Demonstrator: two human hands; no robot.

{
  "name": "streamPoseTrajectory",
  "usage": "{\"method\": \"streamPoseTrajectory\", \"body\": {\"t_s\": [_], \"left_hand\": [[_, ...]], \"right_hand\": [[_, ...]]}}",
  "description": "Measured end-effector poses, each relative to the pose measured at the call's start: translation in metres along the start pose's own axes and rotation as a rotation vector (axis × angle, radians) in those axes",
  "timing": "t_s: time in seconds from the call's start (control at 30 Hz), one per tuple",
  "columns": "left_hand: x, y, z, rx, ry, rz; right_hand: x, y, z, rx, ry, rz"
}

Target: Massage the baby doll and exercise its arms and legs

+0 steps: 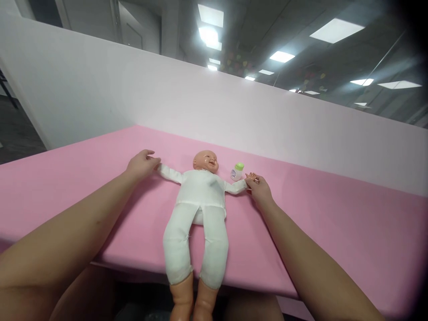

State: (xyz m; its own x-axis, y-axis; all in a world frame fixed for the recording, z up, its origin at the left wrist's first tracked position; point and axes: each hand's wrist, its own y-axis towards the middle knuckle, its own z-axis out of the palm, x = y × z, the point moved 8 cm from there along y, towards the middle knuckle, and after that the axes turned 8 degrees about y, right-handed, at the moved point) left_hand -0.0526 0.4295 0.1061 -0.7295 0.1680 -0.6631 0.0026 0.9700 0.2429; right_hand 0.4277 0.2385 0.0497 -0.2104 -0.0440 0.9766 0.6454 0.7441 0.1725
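A baby doll [201, 191] with a white cloth body lies on its back on the pink tabletop [133, 232]. Its head is at the far side, and its bare feet hang past the near edge. Both doll arms are stretched out sideways. My left hand [143, 166] is closed round the doll's hand at the left, which my fingers mostly hide. At the other side my right hand [260, 189] pinches the doll's other hand at the wrist, with the small plastic fingers showing above. Just beyond that arm is a small white bottle [236, 171] with a green cap.
A white partition [214, 107] rises along the table's back edge. Dark glass above it shows ceiling lights [282, 56]. My legs are under the near edge of the table.
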Motion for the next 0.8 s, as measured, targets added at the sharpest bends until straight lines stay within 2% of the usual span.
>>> {"method": "streamPoseTrajectory", "body": {"t_s": [0.23,0.3,0.37,0.5,0.57,0.63,0.73,0.8], "left_hand": [[0.01,0.003,0.008,0.18,0.18,-0.048],[0.006,0.001,0.003,0.151,0.206,-0.028],[-0.003,-0.004,-0.006,0.066,0.248,0.035],[-0.048,-0.03,-0.014,-0.053,0.284,0.266],[-0.079,-0.056,-0.016,-0.055,0.242,0.384],[-0.117,-0.096,-0.019,0.0,0.124,0.541],[-0.185,-0.189,-0.029,0.23,-0.067,0.956],[-0.22,-0.255,-0.046,0.331,-0.136,1.195]], "right_hand": [[-0.013,0.009,-0.018,-0.068,-0.295,0.056],[-0.013,0.01,-0.022,-0.069,-0.385,0.077],[-0.011,0.01,-0.022,-0.05,-0.458,0.086],[-0.002,0.006,-0.012,0.002,-0.558,0.065],[0.001,0.004,-0.007,0.021,-0.594,0.057],[0.002,0.003,-0.003,0.036,-0.628,0.051],[0.002,0.004,0.0,0.051,-0.678,0.03],[0.002,0.004,0.0,0.061,-0.71,0.008]]}}
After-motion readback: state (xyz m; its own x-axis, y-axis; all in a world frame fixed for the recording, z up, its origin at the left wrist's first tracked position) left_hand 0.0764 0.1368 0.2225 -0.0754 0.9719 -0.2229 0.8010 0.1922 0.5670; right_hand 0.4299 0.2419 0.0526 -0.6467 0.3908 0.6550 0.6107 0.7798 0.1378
